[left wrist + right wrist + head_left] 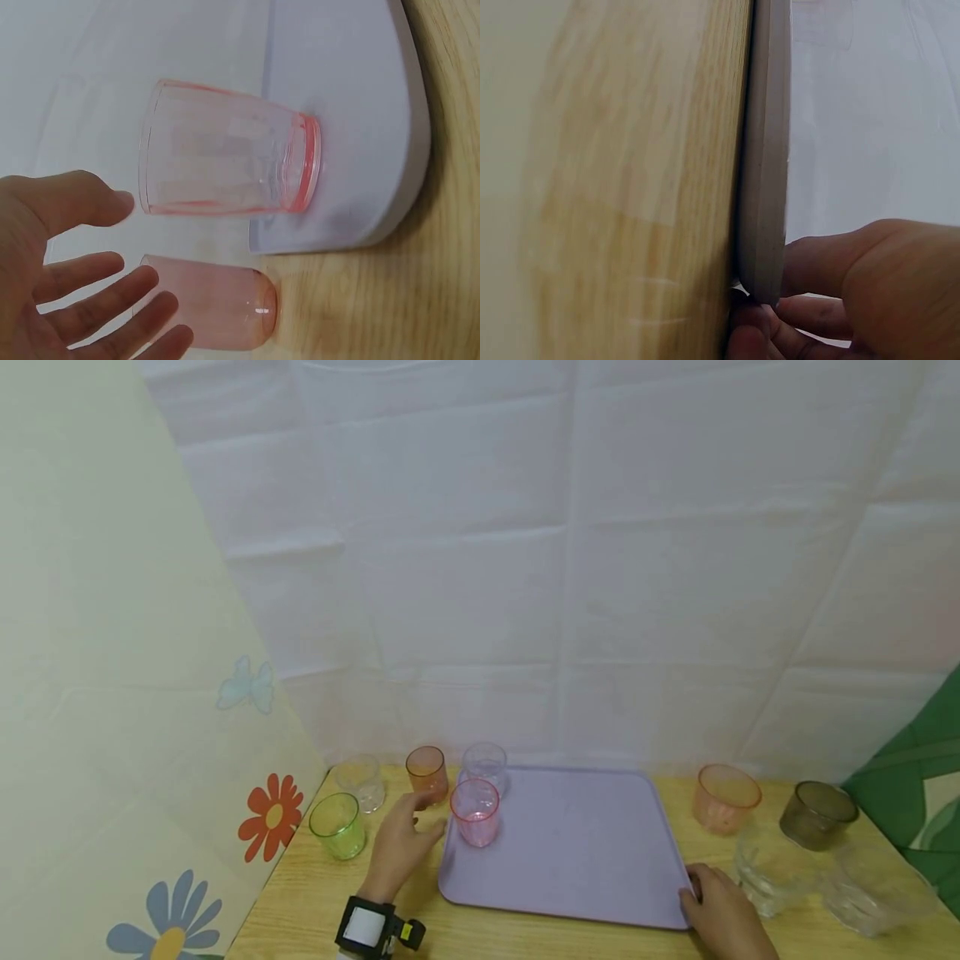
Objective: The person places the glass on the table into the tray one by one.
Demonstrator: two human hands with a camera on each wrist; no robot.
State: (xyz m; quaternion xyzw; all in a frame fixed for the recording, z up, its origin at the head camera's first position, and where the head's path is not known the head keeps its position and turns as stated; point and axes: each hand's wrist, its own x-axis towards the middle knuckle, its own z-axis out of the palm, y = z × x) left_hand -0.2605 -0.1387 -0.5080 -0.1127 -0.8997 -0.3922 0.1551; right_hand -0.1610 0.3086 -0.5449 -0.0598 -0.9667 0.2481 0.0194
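Note:
A lavender tray (577,852) lies on the wooden table. On its left part stands a pink cup (477,822), upright; the left wrist view shows this pink cup (225,150) close to the tray's rounded corner. A clear cup (486,762) is at the tray's far left corner. My left hand (399,847) is left of the tray, its fingers spread and holding nothing, near an orange cup (427,772) on the table. My right hand (723,910) grips the tray's near right corner, thumb above and fingers below in the right wrist view.
Left of my left hand stand a green cup (339,831) and a clear cup (365,785). To the tray's right are a peach cup (724,806), a dark grey cup (816,818) and clear glassware (768,877). A white sheet (465,593) hangs behind the table.

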